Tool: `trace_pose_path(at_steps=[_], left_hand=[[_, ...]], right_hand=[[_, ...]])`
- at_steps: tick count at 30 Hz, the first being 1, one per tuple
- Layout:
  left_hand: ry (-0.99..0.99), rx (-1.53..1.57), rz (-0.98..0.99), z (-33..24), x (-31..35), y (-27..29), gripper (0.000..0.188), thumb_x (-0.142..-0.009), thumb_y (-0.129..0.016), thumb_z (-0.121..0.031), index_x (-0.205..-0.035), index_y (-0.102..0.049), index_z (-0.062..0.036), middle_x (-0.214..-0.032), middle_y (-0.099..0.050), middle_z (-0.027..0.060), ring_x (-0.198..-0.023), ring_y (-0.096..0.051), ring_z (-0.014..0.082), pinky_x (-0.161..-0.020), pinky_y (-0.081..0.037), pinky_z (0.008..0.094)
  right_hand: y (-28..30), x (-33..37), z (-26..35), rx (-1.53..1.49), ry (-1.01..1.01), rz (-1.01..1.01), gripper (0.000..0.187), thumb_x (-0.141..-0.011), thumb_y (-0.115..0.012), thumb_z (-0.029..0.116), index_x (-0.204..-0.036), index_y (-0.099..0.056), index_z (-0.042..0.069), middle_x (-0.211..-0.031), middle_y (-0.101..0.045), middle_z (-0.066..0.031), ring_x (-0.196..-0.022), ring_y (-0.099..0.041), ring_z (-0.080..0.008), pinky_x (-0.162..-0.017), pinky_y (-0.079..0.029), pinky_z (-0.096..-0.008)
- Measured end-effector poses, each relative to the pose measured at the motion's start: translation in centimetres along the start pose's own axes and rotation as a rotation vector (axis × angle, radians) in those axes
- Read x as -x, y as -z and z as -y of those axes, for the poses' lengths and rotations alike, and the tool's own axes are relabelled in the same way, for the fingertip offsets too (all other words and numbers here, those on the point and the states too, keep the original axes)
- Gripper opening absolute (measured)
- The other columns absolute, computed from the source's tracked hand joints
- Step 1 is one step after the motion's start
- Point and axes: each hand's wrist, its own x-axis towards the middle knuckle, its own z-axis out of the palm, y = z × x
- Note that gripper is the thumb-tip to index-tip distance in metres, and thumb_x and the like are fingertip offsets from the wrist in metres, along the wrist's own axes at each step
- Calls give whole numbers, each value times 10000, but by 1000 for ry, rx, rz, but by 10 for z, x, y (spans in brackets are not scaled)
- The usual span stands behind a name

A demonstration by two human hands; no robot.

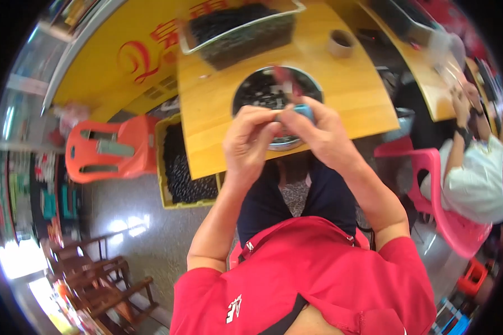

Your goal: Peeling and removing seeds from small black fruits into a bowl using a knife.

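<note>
My two hands meet over a round metal bowl [319, 92] with dark pieces and some pale bits in it, on a yellow wooden table [352, 100]. The fingers of my left hand [246, 139] are pinched at something small that I cannot make out, close to my right fingertips. My right hand [325, 134] is closed around a small blue thing [303, 111], its thumb toward the left hand. Just beyond the right hand, a red, motion-smeared thing [288, 81] shows over the bowl; whether it joins the blue thing, I cannot tell.
At the table's far side stands a clear tub [248, 44] heaped with black pieces, with a tape roll [341, 43] to its right. A yellow crate [161, 167] of black pieces and an orange stool [114, 148] are at left. Rightward, another person [469, 173] sits on a pink chair [439, 206].
</note>
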Motion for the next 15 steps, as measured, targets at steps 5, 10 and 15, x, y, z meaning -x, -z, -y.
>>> trace_pose_path(at_steps=[5,10,15], left_hand=[[-66,-50,-9,1,2,1,184,-805,-648,76,-978,-636,15,-869,-618,105,-805,-619,179,-691,-500,272],[64,137,-19,-5,11,10,141,-871,-599,63,-1009,-595,34,-971,-552,76,-837,-612,132,-744,-516,256],[165,258,-5,-6,11,14,171,-881,-579,77,-1045,-576,29,-1016,-513,70,-916,-589,132,-796,-498,247]], right_hand=[[2,9,-7,-202,-205,-75,172,-956,-590,245,-953,-604,74,-709,-554,31,-520,-405,-9,-451,-285,-165],[-13,6,-9,18,-21,-31,188,-979,-557,227,-938,-603,50,-758,-541,41,-597,-408,0,-521,-316,-165],[-11,3,-3,189,50,24,158,-978,-553,179,-974,-585,24,-829,-562,39,-747,-488,-17,-656,-398,-185]])
